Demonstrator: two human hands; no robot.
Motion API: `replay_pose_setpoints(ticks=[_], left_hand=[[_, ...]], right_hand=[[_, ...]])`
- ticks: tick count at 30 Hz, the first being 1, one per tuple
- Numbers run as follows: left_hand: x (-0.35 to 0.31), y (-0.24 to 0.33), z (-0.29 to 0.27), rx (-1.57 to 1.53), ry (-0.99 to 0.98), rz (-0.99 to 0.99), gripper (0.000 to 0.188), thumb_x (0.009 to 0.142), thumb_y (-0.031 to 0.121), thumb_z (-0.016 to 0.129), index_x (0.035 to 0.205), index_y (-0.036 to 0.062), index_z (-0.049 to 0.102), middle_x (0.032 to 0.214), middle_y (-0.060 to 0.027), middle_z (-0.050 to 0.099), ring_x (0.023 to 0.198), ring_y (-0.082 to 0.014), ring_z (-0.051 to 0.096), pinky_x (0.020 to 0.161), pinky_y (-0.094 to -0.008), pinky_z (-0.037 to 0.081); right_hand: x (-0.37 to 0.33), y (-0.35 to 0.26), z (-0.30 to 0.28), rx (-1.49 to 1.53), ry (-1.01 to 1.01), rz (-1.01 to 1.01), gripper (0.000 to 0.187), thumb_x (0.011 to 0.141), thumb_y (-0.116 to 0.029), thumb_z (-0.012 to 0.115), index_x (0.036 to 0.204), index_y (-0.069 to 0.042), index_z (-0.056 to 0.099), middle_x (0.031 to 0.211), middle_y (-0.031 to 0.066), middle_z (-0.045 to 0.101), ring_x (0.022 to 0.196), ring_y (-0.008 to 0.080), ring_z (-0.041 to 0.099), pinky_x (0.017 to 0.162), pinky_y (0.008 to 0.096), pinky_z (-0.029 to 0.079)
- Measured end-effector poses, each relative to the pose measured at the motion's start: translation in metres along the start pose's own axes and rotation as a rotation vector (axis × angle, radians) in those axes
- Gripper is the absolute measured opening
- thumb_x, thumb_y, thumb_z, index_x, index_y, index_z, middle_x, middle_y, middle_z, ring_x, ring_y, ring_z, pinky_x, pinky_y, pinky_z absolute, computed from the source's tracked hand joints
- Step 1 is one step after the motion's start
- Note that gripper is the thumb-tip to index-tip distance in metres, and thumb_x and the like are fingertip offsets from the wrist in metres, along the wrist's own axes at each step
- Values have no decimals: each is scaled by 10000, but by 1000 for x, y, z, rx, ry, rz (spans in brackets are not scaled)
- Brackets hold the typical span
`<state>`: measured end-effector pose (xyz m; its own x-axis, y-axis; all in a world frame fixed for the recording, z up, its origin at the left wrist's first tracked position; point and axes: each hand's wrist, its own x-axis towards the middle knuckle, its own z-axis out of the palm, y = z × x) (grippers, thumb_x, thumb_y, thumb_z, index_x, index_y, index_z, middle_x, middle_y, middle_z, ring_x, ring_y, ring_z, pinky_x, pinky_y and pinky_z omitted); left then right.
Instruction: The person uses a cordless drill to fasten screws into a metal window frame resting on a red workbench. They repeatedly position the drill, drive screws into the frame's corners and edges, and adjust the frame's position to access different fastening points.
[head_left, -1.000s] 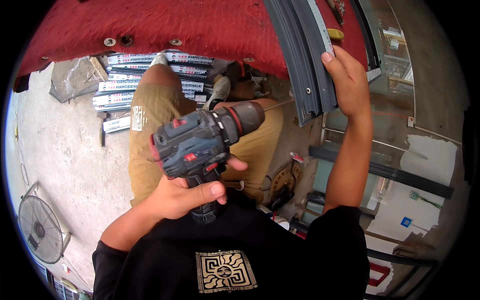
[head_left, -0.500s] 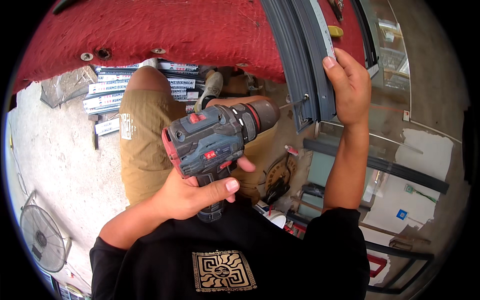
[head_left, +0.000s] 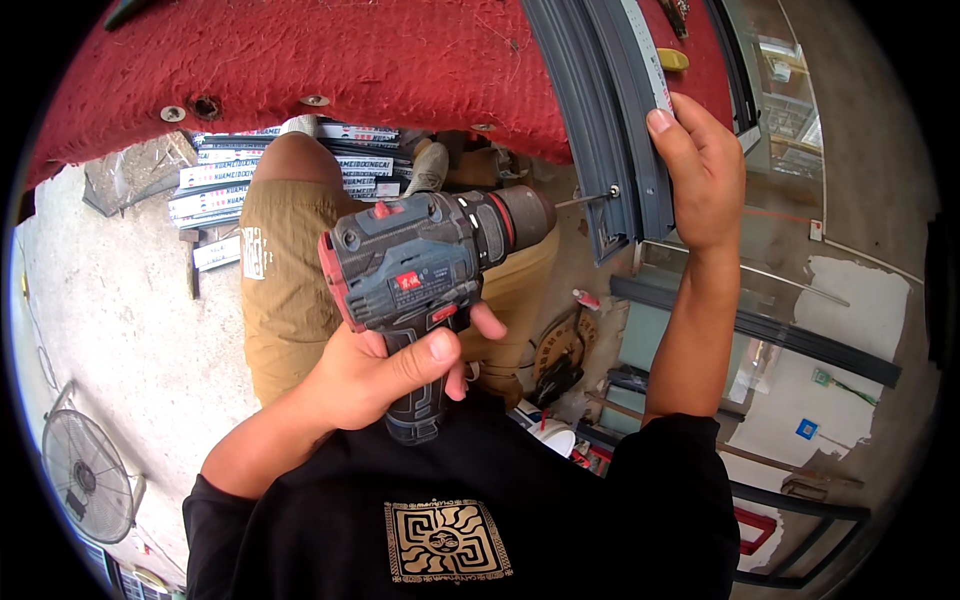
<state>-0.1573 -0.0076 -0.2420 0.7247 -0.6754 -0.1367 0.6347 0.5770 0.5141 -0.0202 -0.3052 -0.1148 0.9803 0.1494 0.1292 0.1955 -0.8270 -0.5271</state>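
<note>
Red bench [head_left: 330,60] carries the grey frame [head_left: 600,130], its end overhanging the edge. Right hand [head_left: 700,170] clamps the frame beside the screw [head_left: 590,197]. Left hand [head_left: 385,375] is closed round the drill [head_left: 420,265] grip, bit seated on the screw head. Judged good practice: hold the drill square to the frame, press steadily, feed slowly.

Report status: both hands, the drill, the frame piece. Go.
Left hand gripping cordless drill, bit tip at the grey frame profile. Right hand steadying the profile's edge on the red-covered bench. Nothing between bit and profile.
</note>
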Motion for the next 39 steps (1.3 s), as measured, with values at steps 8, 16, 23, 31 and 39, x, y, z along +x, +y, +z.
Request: replay_pose_setpoints(ticks=[8, 16, 23, 31, 39], left_hand=[[1, 20, 19, 105, 211, -54, 417, 1099, 304, 676, 1370, -3, 595, 1212, -131, 758, 810, -151, 688, 757, -295, 583], [7, 30, 24, 89, 319, -115, 522, 1094, 334, 583, 1474, -20, 519, 1125, -186, 753, 692, -175, 692, 680, -297, 590], [3, 34, 37, 195, 337, -56, 412, 1048, 243, 706, 1352, -15, 602, 1046, -122, 743, 744, -162, 678, 712, -291, 567], [-4, 31, 40, 177, 314, -48, 223, 1086, 183, 691, 1185, -11, 647, 973, -85, 711, 756, -146, 668, 711, -297, 564], [0, 35, 47, 180, 325, -44, 269, 1091, 168, 676, 1272, -20, 617, 1097, -104, 736, 778, -132, 660, 722, -293, 577]], right_hand=[[0, 3, -1, -26, 13, -15, 346, 1034, -318, 700, 1043, 25, 743, 658, 17, 583, 626, 60, 491, 572, 291, 406], [1, 4, 3, -9, 43, -29, 364, 1012, -341, 717, 979, 21, 725, 630, 35, 553, 592, 80, 468, 548, 316, 392], [1, 2, 1, -53, 52, -29, 366, 1012, -343, 714, 963, 20, 720, 624, 42, 550, 586, 87, 470, 545, 329, 390], [1, 1, 2, -2, 48, 6, 360, 1009, -340, 717, 970, 18, 726, 625, 44, 558, 592, 88, 477, 552, 328, 399], [1, 6, 3, 9, 55, -14, 372, 1003, -351, 722, 961, 19, 723, 626, 50, 551, 592, 95, 475, 555, 330, 403]])
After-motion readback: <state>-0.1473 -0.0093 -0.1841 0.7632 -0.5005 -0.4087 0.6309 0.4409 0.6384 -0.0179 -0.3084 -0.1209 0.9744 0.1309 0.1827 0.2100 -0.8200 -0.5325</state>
